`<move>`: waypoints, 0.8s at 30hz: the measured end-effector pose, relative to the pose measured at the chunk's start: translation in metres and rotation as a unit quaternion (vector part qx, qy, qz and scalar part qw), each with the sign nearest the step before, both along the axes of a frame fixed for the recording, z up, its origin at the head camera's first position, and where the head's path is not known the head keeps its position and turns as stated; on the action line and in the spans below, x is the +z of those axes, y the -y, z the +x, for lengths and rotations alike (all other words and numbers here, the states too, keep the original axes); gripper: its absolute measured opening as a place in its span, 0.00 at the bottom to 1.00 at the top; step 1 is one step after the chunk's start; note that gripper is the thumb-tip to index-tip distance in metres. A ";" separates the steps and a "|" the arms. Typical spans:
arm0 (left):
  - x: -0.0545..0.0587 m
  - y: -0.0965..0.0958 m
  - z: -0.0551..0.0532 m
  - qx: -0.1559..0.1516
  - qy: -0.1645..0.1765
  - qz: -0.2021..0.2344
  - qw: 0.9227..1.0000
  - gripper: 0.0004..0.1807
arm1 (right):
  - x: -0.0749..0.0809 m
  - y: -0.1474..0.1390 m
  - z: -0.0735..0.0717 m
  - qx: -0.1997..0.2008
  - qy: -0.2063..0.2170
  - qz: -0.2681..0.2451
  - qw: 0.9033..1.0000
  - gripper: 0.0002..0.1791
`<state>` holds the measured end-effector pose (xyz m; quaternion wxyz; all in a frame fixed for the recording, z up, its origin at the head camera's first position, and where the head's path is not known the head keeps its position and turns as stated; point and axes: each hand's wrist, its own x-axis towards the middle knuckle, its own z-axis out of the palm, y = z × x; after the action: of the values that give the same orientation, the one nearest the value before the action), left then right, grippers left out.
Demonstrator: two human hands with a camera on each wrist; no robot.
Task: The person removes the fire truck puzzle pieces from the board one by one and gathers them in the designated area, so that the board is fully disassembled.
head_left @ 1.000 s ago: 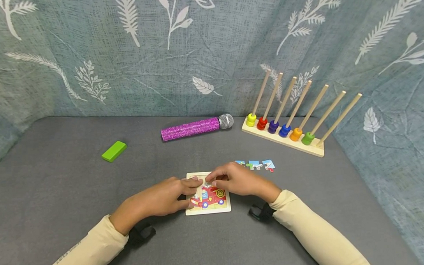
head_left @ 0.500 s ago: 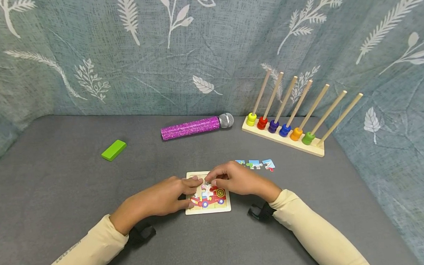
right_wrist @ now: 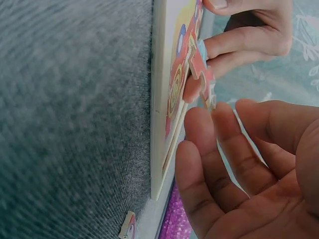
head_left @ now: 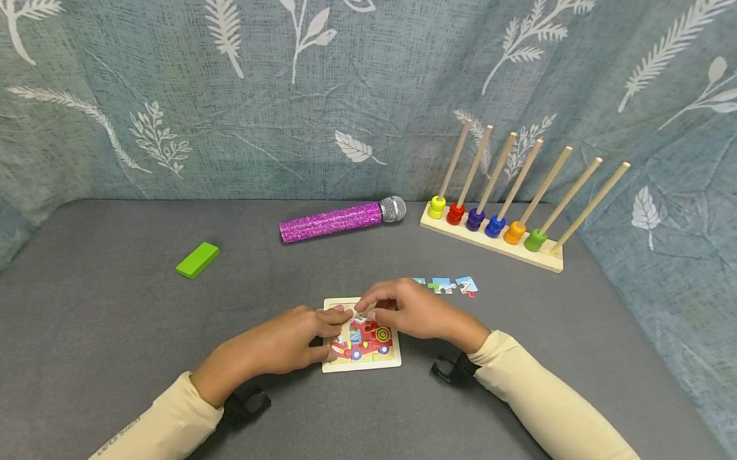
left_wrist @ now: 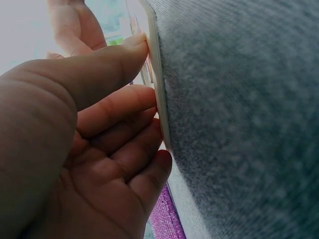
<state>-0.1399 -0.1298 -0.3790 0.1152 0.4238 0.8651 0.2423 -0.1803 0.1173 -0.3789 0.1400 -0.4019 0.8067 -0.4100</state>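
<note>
I am pinching the piece (right_wrist: pixel 199 69) between the thumb and fingers of my right hand (head_left: pixel 417 311), holding it tilted over the board (head_left: pixel 361 367). My left hand (head_left: pixel 287 342) is resting on the board's left side, fingers extended. Three loose pieces (head_left: pixel 442 286) are lying just beyond my right hand, the mic (head_left: pixel 332 222) farther back.
</note>
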 end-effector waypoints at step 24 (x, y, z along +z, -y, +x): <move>-0.001 -0.001 0.001 0.001 -0.001 0.007 1.000 0.19 | 0.000 0.003 0.003 0.005 0.106 -0.034 0.994 0.15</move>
<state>-0.1394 -0.1290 -0.3796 0.1109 0.4240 0.8639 0.2481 -0.1775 0.1148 -0.3785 0.2129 -0.3648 0.7711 -0.4765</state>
